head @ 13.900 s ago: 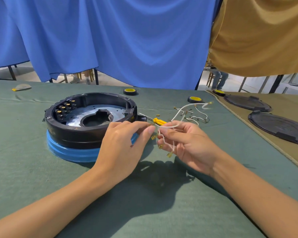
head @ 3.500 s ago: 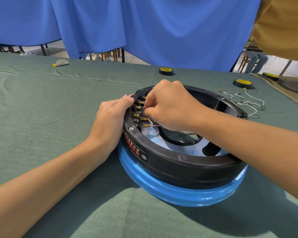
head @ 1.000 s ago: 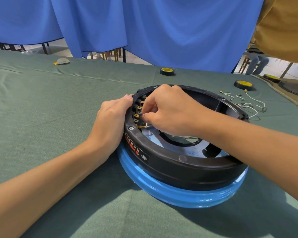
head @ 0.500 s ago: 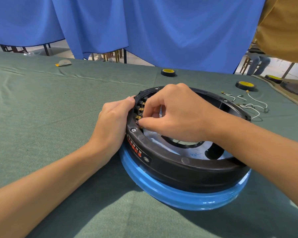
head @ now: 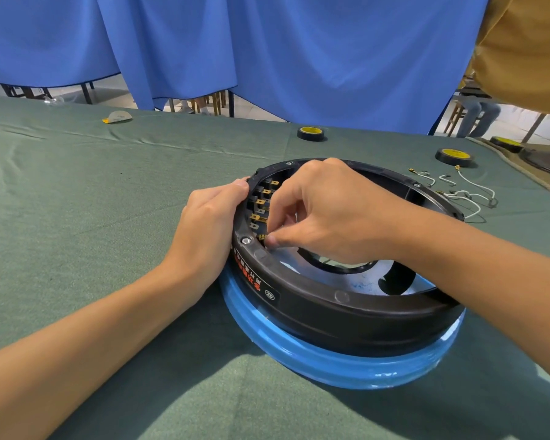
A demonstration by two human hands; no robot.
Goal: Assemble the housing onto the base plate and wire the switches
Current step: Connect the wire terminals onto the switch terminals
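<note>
Wiring step — right hand [head: 324, 214] pinches a wire end [head: 262, 238] at the switches [head: 261, 201]; left hand [head: 207, 223] grips the housing [head: 331, 309]. Next, I think: push it on straight.

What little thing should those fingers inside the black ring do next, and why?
Probably press the small connector that the right hand pinches fully onto the nearest brass tab inside the black housing, which the left hand holds; other tabs look bare.
</note>
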